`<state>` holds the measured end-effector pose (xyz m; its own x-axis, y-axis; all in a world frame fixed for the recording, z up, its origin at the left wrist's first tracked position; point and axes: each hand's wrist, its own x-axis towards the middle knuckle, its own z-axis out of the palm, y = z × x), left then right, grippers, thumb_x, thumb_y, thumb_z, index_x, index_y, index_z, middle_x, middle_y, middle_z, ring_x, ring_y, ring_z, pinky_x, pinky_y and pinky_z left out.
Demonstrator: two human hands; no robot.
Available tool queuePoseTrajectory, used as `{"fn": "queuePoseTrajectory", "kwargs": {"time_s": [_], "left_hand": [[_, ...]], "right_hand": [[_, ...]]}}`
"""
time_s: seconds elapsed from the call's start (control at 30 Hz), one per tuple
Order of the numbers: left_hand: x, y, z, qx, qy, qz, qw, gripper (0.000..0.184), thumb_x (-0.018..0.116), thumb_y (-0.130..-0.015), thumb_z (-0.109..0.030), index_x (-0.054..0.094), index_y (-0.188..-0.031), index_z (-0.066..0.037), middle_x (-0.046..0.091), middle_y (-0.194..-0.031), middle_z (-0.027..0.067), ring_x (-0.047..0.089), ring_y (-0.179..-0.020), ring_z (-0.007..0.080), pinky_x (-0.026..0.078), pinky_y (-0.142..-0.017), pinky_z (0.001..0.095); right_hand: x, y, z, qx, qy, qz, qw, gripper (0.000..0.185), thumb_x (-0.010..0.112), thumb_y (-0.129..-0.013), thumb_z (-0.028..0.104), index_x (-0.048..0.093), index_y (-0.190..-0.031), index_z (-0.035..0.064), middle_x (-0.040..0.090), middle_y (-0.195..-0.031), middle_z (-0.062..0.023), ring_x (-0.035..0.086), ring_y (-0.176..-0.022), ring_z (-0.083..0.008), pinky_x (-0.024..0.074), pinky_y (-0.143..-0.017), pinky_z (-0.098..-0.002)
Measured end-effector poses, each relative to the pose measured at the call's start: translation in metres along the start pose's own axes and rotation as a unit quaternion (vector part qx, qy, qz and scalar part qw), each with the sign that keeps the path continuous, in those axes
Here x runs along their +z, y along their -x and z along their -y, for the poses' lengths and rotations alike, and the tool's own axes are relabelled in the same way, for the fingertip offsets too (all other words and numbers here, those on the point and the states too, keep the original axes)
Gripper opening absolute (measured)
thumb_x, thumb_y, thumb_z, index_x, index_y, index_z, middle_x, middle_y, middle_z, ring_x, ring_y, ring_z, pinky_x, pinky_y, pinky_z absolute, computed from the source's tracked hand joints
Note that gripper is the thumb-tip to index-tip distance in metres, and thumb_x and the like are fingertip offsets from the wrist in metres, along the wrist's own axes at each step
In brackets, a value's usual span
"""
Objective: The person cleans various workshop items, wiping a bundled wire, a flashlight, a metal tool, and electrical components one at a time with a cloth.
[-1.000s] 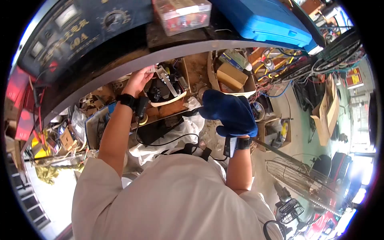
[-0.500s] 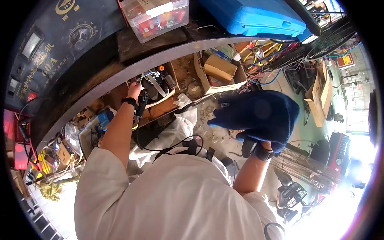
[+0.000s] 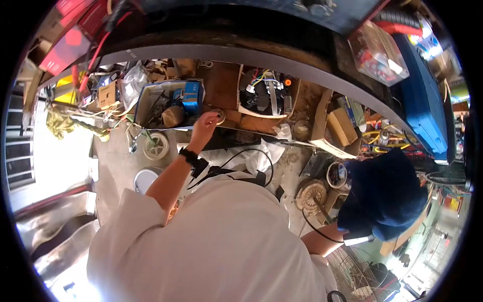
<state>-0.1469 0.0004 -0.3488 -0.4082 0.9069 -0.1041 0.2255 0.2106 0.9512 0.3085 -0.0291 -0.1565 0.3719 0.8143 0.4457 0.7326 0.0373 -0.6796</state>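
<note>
My left hand (image 3: 204, 127) reaches to the shelf's front edge, between two boxes. Its fingers are drawn together at a small ring-shaped thing (image 3: 220, 117), which they seem to pinch by its near side. To the right of it is an open box (image 3: 242, 105) holding a black device (image 3: 261, 95) with coloured wires. On the left stands a box with a blue carton (image 3: 191, 96) inside. A dark blue cloth (image 3: 387, 194) hides my right hand, so its fingers do not show. A white-ended black cable (image 3: 358, 240) lies by that wrist.
Overhead runs the dark bench edge (image 3: 201, 52), bearing a clear plastic box (image 3: 377, 54) and a blue case (image 3: 420, 95). Another carton (image 3: 322, 123) stands on the lower shelf. A wheel (image 3: 156, 146) and a round ribbed part (image 3: 311, 195) are on the floor.
The view has swung left. My left hand has come out of the box with the wired device and is now at the ring-shaped thing. The dark blue cloth stays over my right hand.
</note>
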Motion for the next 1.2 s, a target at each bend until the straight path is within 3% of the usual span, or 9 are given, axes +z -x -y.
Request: {"fn": "queuePoseTrajectory", "kwargs": {"time_s": [0.13,0.23,0.33,0.47,0.77,0.83,0.9,1.03,1.2], "left_hand": [[-0.074,0.009,0.014,0.051,-0.091,-0.117,0.988,0.031,0.067,-0.078,-0.016,0.055,-0.105,-0.004,0.06,-0.102,0.0114,0.059,-0.088,0.0248,0.047,-0.079,0.0363],[-0.114,-0.002,0.024,0.085,-0.409,-0.207,0.885,0.059,0.072,-0.072,-0.036,0.048,-0.117,-0.005,0.055,-0.115,0.0168,0.053,-0.105,0.032,0.042,-0.089,0.0415],[-0.131,-0.019,0.016,-0.179,-0.389,-0.115,0.896,0.083,0.072,-0.062,-0.053,0.043,-0.121,-0.003,0.049,-0.121,0.0222,0.045,-0.115,0.0369,0.036,-0.096,0.0449],[-0.134,-0.039,0.016,-0.244,-0.411,-0.029,0.878,0.088,0.071,-0.061,-0.05,0.04,-0.124,0.003,0.053,-0.116,0.0236,0.052,-0.108,0.0399,0.043,-0.089,0.0445],[-0.169,-0.033,0.05,-0.071,-0.282,-0.136,0.947,0.067,0.073,-0.067,-0.032,0.046,-0.117,0.003,0.06,-0.104,0.0212,0.059,-0.099,0.0335,0.049,-0.081,0.0398],[-0.175,-0.033,0.042,-0.109,0.022,-0.111,0.988,0.056,0.069,-0.074,-0.029,0.048,-0.117,0.0,0.061,-0.104,0.016,0.06,-0.098,0.026,0.05,-0.078,0.0368],[-0.183,-0.028,0.012,-0.165,0.182,-0.073,0.967,0.041,0.063,-0.083,-0.023,0.05,-0.117,-0.004,0.061,-0.105,0.0068,0.058,-0.099,0.0144,0.049,-0.079,0.0314],[-0.17,-0.014,-0.044,-0.131,0.347,0.003,0.929,0.04,0.058,-0.085,-0.021,0.048,-0.12,-0.004,0.059,-0.11,0.0056,0.058,-0.101,0.0168,0.046,-0.088,0.0326],[-0.106,-0.025,-0.053,-0.152,0.377,0.109,0.907,0.039,0.059,-0.085,-0.018,0.048,-0.119,-0.004,0.057,-0.111,0.0063,0.058,-0.1,0.0177,0.046,-0.088,0.0322]], "right_hand": [[0.024,0.006,0.018,-0.022,-0.037,0.035,0.998,0.03,0.068,-0.066,0.021,0.065,-0.09,0.0024,0.064,-0.087,-0.0118,0.06,-0.085,-0.0288,0.0466,-0.075,-0.0362],[0.041,0.012,0.035,-0.038,-0.06,0.062,0.996,0.029,0.068,-0.066,0.02,0.065,-0.09,0.0023,0.064,-0.087,-0.0117,0.06,-0.085,-0.0285,0.0466,-0.075,-0.0362],[0.054,0.02,0.049,-0.047,-0.076,0.081,0.993,0.029,0.067,-0.067,0.019,0.065,-0.09,0.0021,0.064,-0.087,-0.0117,0.06,-0.085,-0.0282,0.0467,-0.075,-0.0361],[0.069,0.034,0.068,-0.059,-0.095,0.105,0.988,0.028,0.067,-0.067,0.018,0.065,-0.09,0.0019,0.064,-0.087,-0.0116,0.06,-0.084,-0.0278,0.0468,-0.074,-0.036],[0.083,0.056,0.095,-0.074,-0.119,0.129,0.982,0.027,0.066,-0.067,0.016,0.064,-0.089,0.0015,0.064,-0.086,-0.0114,0.06,-0.084,-0.027,0.047,-0.074,-0.0358],[0.087,0.058,0.102,-0.08,-0.125,0.13,0.98,0.027,0.066,-0.067,0.016,0.064,-0.089,0.0014,0.064,-0.086,-0.0114,0.06,-0.084,-0.0268,0.0471,-0.074,-0.0358],[0.091,0.057,0.106,-0.085,-0.128,0.129,0.98,0.026,0.066,-0.067,0.015,0.064,-0.089,0.0014,0.064,-0.086,-0.0114,0.06,-0.084,-0.0266,0.0471,-0.074,-0.0358],[0.095,0.053,0.114,-0.092,-0.131,0.129,0.979,0.026,0.066,-0.067,0.014,0.064,-0.089,0.0012,0.064,-0.086,-0.0113,0.06,-0.084,-0.0262,0.0472,-0.074,-0.0357],[0.09,0.042,0.116,-0.092,-0.13,0.119,0.98,0.025,0.065,-0.067,0.013,0.064,-0.089,0.0009,0.064,-0.086,-0.0112,0.06,-0.084,-0.0257,0.0473,-0.074,-0.0356]]}}
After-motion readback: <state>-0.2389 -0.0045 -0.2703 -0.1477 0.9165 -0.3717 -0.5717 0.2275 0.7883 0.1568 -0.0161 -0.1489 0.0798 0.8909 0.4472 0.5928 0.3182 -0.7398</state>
